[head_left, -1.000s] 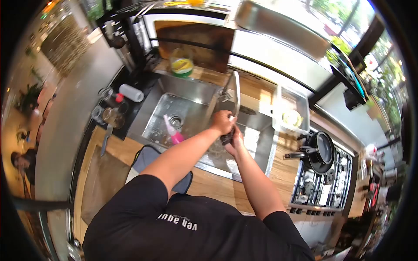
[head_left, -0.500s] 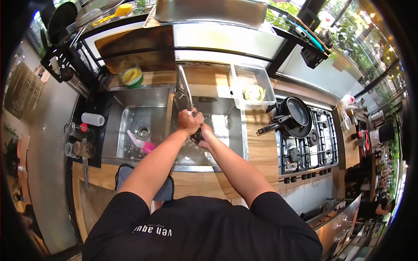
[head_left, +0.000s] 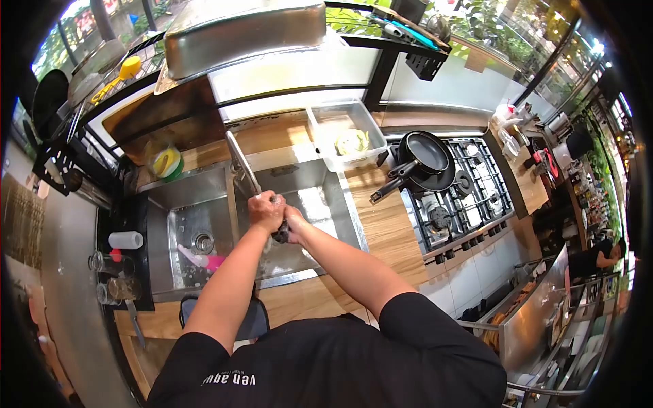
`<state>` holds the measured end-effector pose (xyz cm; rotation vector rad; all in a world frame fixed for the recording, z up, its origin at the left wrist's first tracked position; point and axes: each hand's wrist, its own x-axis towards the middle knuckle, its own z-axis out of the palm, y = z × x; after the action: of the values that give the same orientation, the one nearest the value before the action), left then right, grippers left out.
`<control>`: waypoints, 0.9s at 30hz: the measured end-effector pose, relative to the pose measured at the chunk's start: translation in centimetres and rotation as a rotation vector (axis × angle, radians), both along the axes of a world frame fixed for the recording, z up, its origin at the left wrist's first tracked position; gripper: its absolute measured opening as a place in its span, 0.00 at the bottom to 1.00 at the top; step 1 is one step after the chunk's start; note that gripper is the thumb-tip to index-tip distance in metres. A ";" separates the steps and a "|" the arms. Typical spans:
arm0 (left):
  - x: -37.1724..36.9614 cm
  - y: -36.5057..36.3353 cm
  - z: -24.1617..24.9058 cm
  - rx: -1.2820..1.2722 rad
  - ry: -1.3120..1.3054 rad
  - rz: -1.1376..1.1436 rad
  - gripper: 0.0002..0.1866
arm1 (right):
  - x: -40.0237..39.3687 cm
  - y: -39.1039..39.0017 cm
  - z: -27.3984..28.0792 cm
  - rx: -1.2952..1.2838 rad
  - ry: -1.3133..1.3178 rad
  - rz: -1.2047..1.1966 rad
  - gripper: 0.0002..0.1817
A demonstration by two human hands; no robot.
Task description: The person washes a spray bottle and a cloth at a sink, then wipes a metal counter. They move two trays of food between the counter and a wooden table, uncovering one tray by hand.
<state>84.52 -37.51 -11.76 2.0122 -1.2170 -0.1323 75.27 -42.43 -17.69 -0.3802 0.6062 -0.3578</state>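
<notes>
Clock faces centred on hands. Knife (head_left: 138, 328) at 8 o'clock. Pink bottle (head_left: 213, 262), also 8 o'clock but nearer, lying in left sink basin (head_left: 158, 272). Faucet (head_left: 243, 163) at 11 o'clock, spout reaching down to left hand (head_left: 266, 210). Left hand clenched on dark item (head_left: 280, 235), possibly scrubber, over right basin (head_left: 326, 234). Right hand (head_left: 294, 223) grasping same item from 4 o'clock side. Clear plastic tub (head_left: 318, 139) at 1 o'clock, greenery inside. Frying pans (head_left: 427, 154) at 2 o'clock, stacked on gas stove (head_left: 476, 178).

The sink (head_left: 202, 212) looks like smooth, shiny metal, the table (head_left: 388, 234) smooth grained wood, and the container (head_left: 350, 112) clear, glossy plastic.
</notes>
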 end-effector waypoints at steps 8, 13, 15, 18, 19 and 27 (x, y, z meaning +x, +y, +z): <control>-1.9 2.6 7.5 -0.211 0.414 -0.384 0.12 | -1.8 -0.7 -4.1 0.034 -0.329 0.079 0.23; 0.7 0.9 -1.8 -0.483 -0.448 -0.066 0.12 | 0.9 1.2 -1.6 -0.073 0.169 -0.001 0.20; 1.3 0.5 -0.8 -0.398 -0.373 -0.040 0.13 | -1.7 1.3 2.9 -0.168 0.122 0.110 0.17; 2.0 0.2 1.7 -0.099 0.458 0.070 0.13 | -0.9 1.2 1.2 -0.194 0.004 0.008 0.19; 1.5 0.6 3.0 -0.105 0.456 0.066 0.13 | -2.0 2.0 4.5 -0.047 -0.122 -0.025 0.21; -1.0 1.6 1.8 -0.305 0.011 -0.201 0.14 | 0.5 1.3 0.6 0.015 0.015 0.004 0.24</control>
<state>83.54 -35.93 -9.99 1.6243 -1.3435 -0.0518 75.81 -41.18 -17.12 -0.3698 0.6227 -0.3471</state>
